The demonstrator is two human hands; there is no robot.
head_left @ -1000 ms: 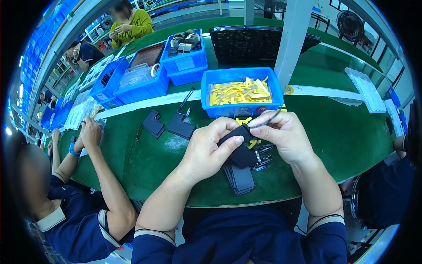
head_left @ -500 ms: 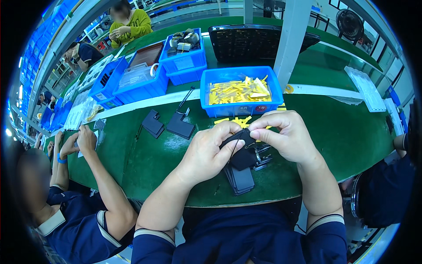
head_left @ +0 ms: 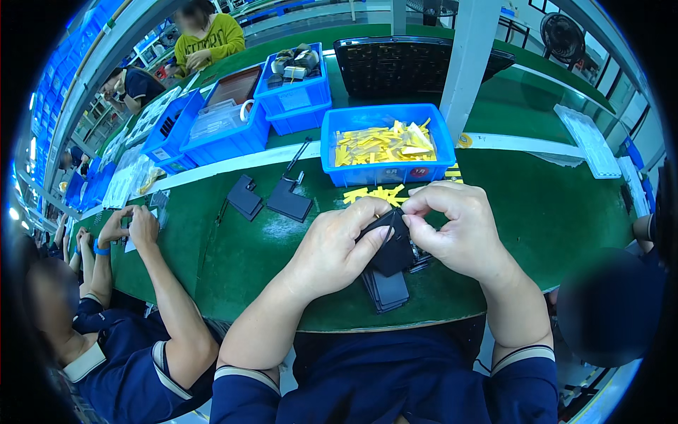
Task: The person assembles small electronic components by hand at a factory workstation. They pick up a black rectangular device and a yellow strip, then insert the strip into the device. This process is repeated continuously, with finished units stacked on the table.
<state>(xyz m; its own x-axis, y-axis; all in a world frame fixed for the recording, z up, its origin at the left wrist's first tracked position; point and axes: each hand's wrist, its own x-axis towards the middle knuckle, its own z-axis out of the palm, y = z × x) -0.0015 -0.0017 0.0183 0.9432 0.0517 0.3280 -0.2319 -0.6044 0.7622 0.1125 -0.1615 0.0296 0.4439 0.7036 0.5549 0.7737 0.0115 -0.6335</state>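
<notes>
My left hand (head_left: 325, 244) grips a flat black part (head_left: 390, 256) between thumb and fingers, holding it tilted above the table. A thin black wire seems to run along this part near my thumb. At its upper edge, the thumb and forefinger of my right hand (head_left: 455, 225) are pinched together; whatever sits between those fingertips is too small to make out. Below the held part lies a stack of flat black pieces (head_left: 387, 291). Thin dark metallic pieces (head_left: 421, 263) show partly beside the stack, under my right hand. Loose yellow strips (head_left: 376, 194) lie just beyond my fingers.
A blue bin (head_left: 353, 174) of yellow strips stands ahead. Black L-shaped pieces (head_left: 289, 201) and another pile (head_left: 245, 198) lie left of my hands. More blue bins (head_left: 293, 99) stand farther back, near a grey post (head_left: 466, 71). Co-workers sit on both sides.
The black part has tilted in my left hand, covering more of the metallic pieces. My right fingers have turned slightly at its edge. A dark rounded shape has come in at the right.
</notes>
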